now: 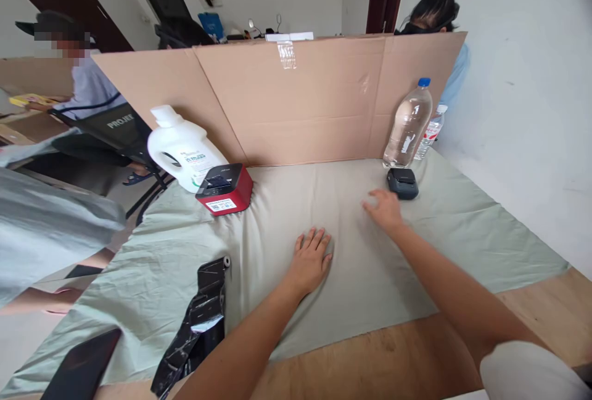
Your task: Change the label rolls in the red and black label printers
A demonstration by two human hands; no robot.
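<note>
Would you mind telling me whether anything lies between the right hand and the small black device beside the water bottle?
Nothing visible does. The right hand rests on the cloth just short of the black device, with only bare cloth between them.

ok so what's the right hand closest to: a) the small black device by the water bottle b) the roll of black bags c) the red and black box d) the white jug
a: the right hand lies on the cloth just short of the small black device.
</note>
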